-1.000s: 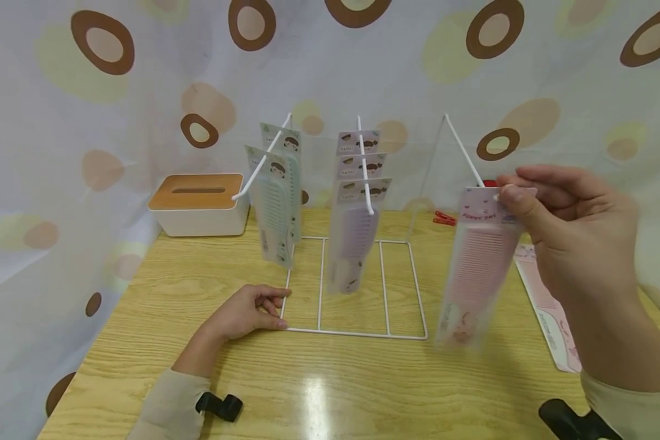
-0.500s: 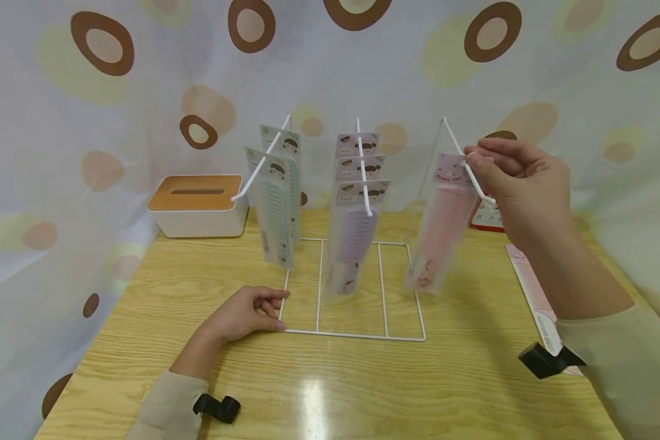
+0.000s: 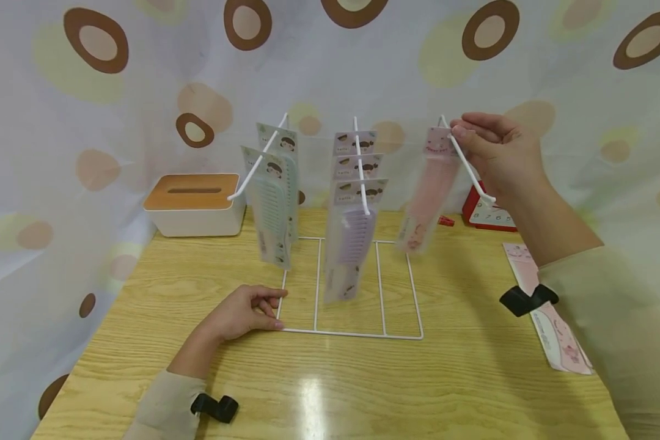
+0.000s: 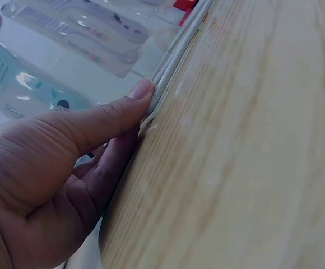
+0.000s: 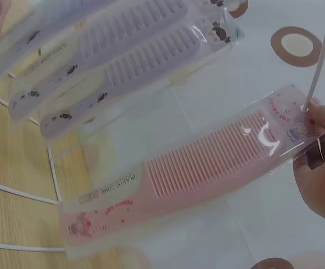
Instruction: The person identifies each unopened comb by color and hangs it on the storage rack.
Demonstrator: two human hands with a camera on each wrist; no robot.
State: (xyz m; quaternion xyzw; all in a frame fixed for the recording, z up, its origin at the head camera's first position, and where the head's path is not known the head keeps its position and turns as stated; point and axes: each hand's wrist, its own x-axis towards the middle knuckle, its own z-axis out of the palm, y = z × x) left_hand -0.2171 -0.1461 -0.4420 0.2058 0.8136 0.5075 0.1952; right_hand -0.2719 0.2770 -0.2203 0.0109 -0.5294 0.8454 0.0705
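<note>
My right hand point(image 3: 500, 150) pinches the top corner of a packaged pink comb point(image 3: 431, 189), which hangs from the right hook of a white wire display rack point(image 3: 352, 334). In the right wrist view the hook's rod passes by the thumb at the top of the pink comb's card point(image 5: 288, 112). Low on the table, my left hand point(image 3: 239, 315) holds the front left corner of the rack's base, thumb on the wire point(image 4: 176, 56) in the left wrist view. Several purple combs point(image 3: 356, 238) in packets hang on the middle hook, and light green combs point(image 3: 269, 208) on the left one.
Packaged pink combs point(image 3: 558, 333) lie on the table at the right, partly under my right forearm. Behind stand a red clock point(image 3: 489, 214) and a red clip point(image 3: 447, 221). A white tissue box point(image 3: 198, 217) with a wooden lid is at the back left.
My right hand has brought the pink comb from the right hook's front end onto that hook and slid it back towards the far end. My left hand stays at the rack's corner.
</note>
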